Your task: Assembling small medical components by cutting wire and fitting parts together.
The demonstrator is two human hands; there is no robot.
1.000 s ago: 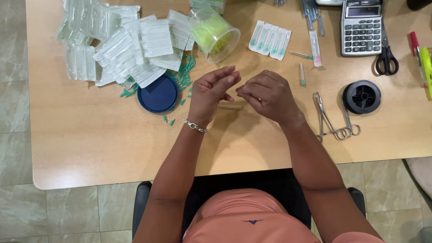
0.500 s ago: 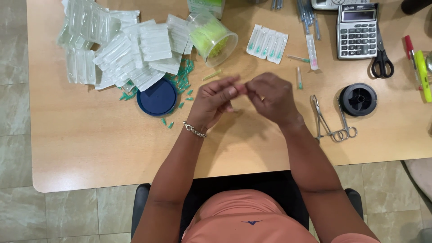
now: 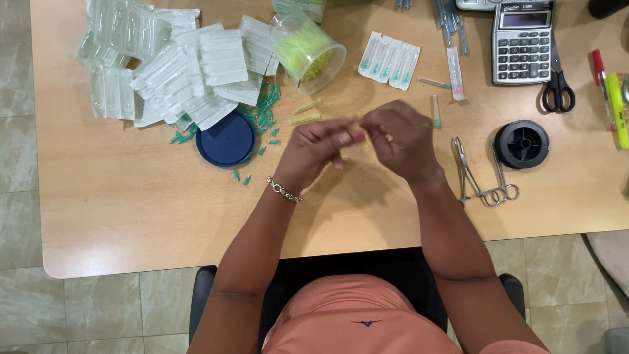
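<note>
A small pale piece (image 3: 359, 124), too blurred to identify, is pinched between the left hand (image 3: 314, 149) and right hand (image 3: 400, 139), fingertips meeting above the counter (image 3: 131, 216). Bare counter lies below them; forceps (image 3: 478, 177) near right, blue lid (image 3: 227, 139) left.

Colours I see around the blue lid (image 3: 227, 139)

Teal caps (image 3: 263, 113) beside it, yellow-green cup (image 3: 308, 51) above-right, black spool (image 3: 521, 144) far right, on a tan table (image 3: 118, 196).

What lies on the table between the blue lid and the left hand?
In the head view, small green caps lie scattered on the wood between the blue lid and the left hand; otherwise that stretch is bare.
</note>
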